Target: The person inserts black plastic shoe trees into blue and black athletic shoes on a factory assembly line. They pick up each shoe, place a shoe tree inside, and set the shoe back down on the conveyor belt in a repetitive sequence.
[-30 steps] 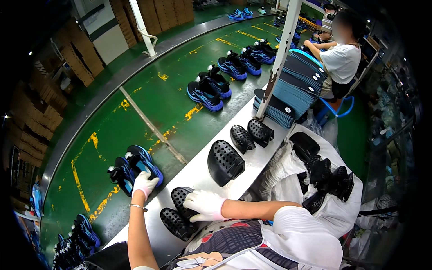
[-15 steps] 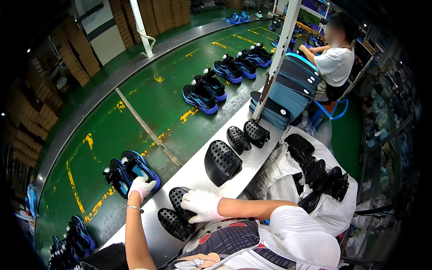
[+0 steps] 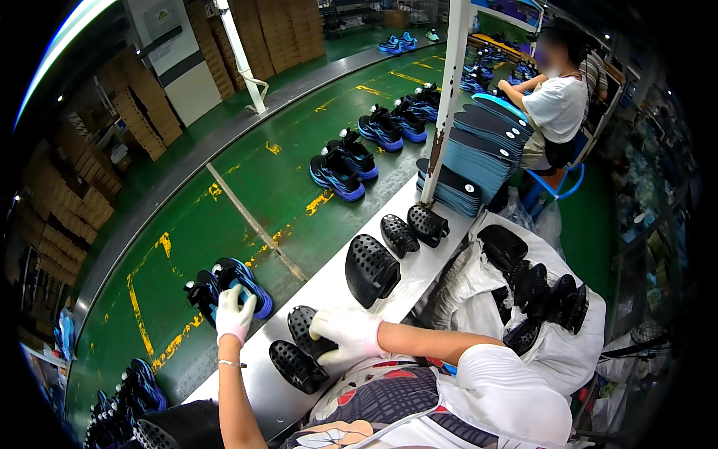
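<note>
Left hand (image 3: pixel 235 313): gloved, thumb and fingers at the opening of a black-and-blue shoe (image 3: pixel 253 283) on the green conveyor (image 3: pixel 224 202); grip cannot be determined; right hand (image 3: pixel 348 334): gloved, fingers over a black perforated insert (image 3: pixel 301 322) on the white surface (image 3: pixel 327 293); firmness of hold cannot be determined; a second insert (image 3: pixel 295 367) lies just beside it.

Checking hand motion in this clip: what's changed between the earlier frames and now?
The left hand has shifted slightly left and back at the black-and-blue sneakers, its thumb and forefinger now wider apart. No new grasp or release is visible.

Unchanged: the right hand at the upper black perforated toe form; the lower toe form; the insole stack.
</note>
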### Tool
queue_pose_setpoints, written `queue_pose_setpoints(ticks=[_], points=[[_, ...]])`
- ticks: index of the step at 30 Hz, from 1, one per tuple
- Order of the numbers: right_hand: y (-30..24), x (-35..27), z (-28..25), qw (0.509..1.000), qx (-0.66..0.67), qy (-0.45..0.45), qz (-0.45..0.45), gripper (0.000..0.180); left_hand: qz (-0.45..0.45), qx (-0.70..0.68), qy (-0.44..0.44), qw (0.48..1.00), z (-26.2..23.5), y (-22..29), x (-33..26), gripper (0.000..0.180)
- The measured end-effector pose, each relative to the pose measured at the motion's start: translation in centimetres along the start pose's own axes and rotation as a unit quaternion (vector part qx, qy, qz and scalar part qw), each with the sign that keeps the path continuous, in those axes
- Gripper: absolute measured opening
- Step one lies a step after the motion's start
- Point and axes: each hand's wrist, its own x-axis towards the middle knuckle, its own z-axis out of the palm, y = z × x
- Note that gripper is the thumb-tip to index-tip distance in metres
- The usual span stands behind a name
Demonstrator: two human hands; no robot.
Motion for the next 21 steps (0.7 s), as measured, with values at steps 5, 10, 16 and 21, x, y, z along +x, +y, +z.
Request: queue_pose_setpoints(ticks=[5,10,16,21], points=[[-2.3,3.6,-3.0,0.995,0.016,0.096,-0.002,0.040,-0.144,-0.439,-0.113,0.880,-1.5,2.8,-2.0,0.049],[-3.9,6.1,-2.9,0.987,0.065,0.110,-0.102,0.041,-0.107,-0.754,-0.199,0.618,-1.0,4.3,-6.3,0.087],[-3.9,6.8,-0.9,0.995,0.090,0.022,-0.030,0.043,-0.088,-0.750,-0.085,0.650,-0.6,4.8,-7.4,0.078],[-2.9,8.0,1.6,0.998,0.048,0.025,0.025,0.044,-0.073,-0.703,-0.030,0.706,0.9,1.7,-7.3,0.048]])
